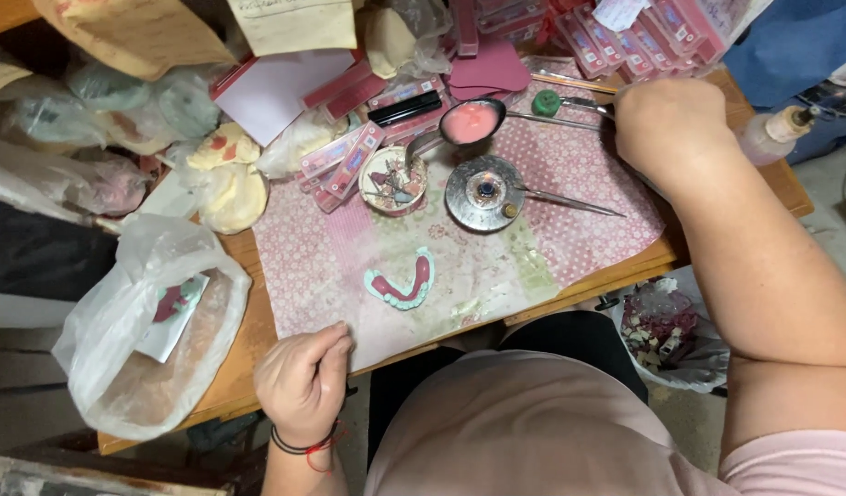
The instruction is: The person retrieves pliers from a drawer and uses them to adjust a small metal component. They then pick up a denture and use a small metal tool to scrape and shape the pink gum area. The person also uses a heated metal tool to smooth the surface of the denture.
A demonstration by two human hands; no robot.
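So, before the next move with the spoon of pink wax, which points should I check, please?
1. Right hand grips the spoon handle: ok.
2. Spoon bowl is level and the pink wax stays inside: ok.
3. Burner flame is lit: cannot tell.
4. Horseshoe-shaped mould lies free on the paper, nothing on it: ok.
5. Left hand rests at the table edge, away from the burner: ok.
6. Metal tool leans on the burner, in the spoon's path: not ok.

A clear plastic bag (pixel 156 340) hung at the table's left edge. Pink boxes (pixel 625 37) were stacked at the back, near a small bottle (pixel 773 134) and brown paper bags (pixel 134 32).
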